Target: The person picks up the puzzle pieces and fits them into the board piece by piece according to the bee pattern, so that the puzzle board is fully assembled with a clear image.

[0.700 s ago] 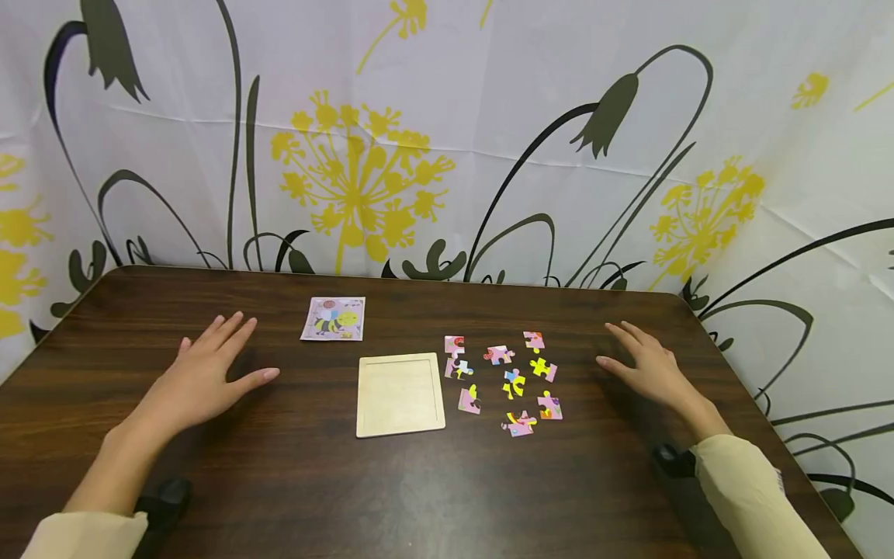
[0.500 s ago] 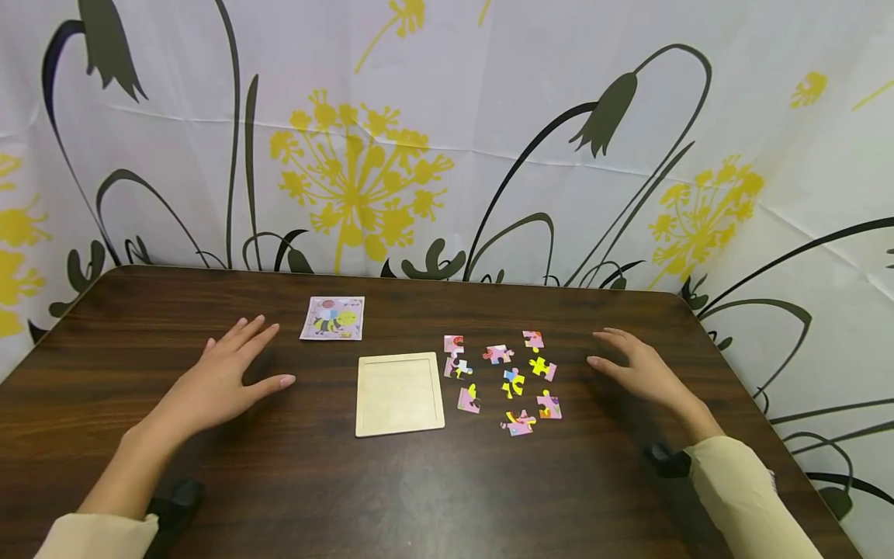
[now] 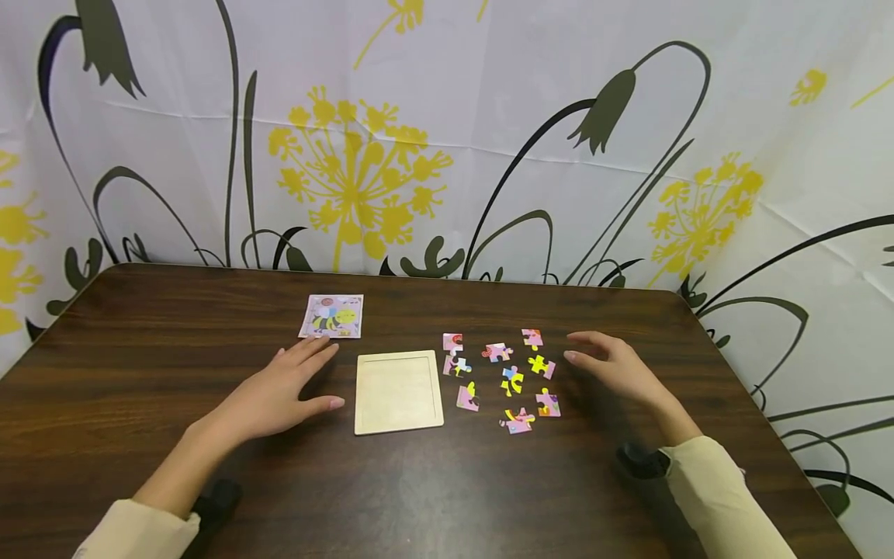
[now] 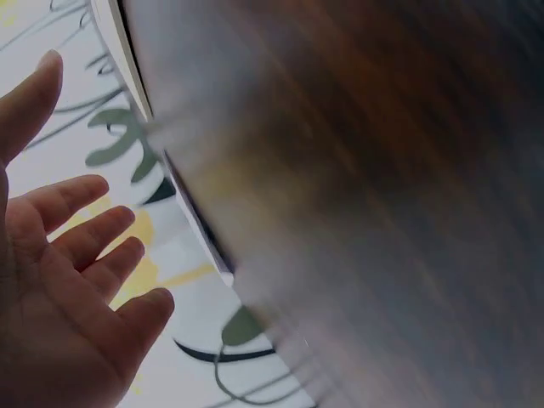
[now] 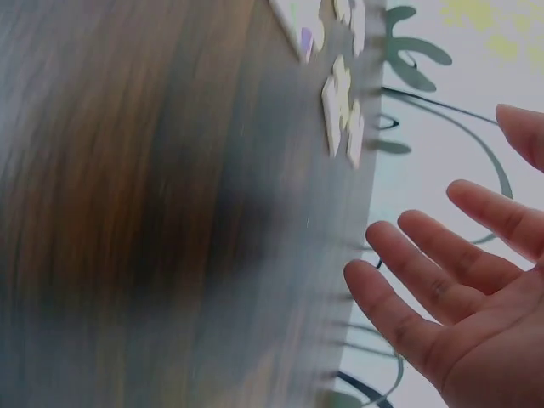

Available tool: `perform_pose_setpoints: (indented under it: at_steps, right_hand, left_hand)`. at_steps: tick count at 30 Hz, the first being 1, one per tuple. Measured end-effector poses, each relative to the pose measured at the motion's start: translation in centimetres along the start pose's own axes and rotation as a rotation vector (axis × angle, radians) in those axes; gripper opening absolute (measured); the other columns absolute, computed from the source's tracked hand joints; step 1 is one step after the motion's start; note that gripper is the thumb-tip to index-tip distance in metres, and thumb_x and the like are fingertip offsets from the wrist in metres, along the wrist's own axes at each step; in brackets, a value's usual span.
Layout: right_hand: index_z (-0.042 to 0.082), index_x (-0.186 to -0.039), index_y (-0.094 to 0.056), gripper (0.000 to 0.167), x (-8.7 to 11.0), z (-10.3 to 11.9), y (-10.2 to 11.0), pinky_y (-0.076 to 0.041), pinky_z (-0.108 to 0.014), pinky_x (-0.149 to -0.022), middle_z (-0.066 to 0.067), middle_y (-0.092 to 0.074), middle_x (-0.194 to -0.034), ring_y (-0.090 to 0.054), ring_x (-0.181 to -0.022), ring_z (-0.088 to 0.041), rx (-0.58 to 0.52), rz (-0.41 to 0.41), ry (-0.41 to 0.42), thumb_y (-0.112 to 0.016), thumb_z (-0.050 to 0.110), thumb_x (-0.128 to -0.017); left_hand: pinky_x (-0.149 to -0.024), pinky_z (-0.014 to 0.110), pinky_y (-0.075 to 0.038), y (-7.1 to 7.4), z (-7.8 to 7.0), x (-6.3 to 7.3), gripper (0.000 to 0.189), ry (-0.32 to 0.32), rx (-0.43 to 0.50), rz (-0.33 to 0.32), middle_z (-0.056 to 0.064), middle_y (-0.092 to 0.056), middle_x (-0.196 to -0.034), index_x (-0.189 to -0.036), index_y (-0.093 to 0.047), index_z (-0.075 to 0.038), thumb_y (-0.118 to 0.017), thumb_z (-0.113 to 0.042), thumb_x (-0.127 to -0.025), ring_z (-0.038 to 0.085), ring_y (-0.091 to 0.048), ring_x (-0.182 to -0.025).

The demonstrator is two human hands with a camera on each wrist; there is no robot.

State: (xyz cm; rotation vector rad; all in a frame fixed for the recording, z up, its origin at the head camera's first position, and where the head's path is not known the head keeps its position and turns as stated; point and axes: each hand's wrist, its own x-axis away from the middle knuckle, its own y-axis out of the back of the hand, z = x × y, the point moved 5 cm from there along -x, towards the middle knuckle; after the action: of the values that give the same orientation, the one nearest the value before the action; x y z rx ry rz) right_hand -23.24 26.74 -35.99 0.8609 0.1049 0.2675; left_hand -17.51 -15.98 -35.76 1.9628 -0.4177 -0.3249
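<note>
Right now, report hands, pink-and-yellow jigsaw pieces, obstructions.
Left hand empty, near square pale wooden tray. Right hand empty, near jigsaw pieces. Pieces scattered outside tray. No obstruction visible.

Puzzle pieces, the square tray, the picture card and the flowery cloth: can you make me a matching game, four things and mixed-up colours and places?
Things
1. Picture card
2. Square tray
3. Puzzle pieces
4. Cloth

Clues
A. Plain pale wood colour, lying flat
B. Pink, yellow and other colours, scattered about
C. White with yellow and grey-green patterns, hanging upright
D. Pinkish, all in one sheet, lying flat

Right pairs: 1-D, 2-A, 3-B, 4-C.
</note>
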Motion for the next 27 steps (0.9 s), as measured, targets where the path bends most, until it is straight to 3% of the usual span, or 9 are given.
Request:
perform_pose_setpoints:
  at_steps: [10,17,27]
  right_hand:
    - [0.002,-0.123,-0.054,0.049,-0.8,2.4,-2.2,-0.043,-0.047,-0.09,-0.016,-0.058,-0.118,-0.056,-0.106,-0.027,-0.106,0.063,0.029,-0.061,0.035,-0.087]
    - [0.002,-0.121,-0.056,0.045,-1.3,3.8,-3.6,-0.046,-0.042,-0.086,-0.013,-0.06,-0.116,-0.057,-0.104,-0.024,-0.132,0.097,0.062,-0.063,0.031,-0.086]
    - [0.005,-0.114,-0.062,0.037,-2.4,5.8,-5.2,-0.048,-0.038,-0.083,-0.006,-0.063,-0.107,-0.058,-0.1,-0.02,-0.065,0.137,0.121,-0.065,0.028,-0.085]
  left_hand:
    - [-0.097,0.055,-0.031,-1.5,-1.9,-0.7,0.074,-0.05,-0.01,0.079,0.023,-0.036,-0.138,-0.134,-0.041,0.003,-0.067,-0.039,-0.08,0.041,-0.033,-0.126]
    - [-0.095,0.052,-0.035,-1.8,-2.1,-0.9,0.071,-0.074,-0.01,0.082,0.023,-0.04,-0.135,-0.132,-0.044,0.004,-0.07,-0.035,-0.079,0.039,-0.037,-0.123]
    - [-0.095,0.05,-0.036,-2.4,-2.1,-1.0,0.075,-0.077,-0.038,0.131,0.022,-0.039,-0.137,-0.131,-0.044,0.006,-0.069,-0.041,-0.078,0.038,-0.038,-0.123]
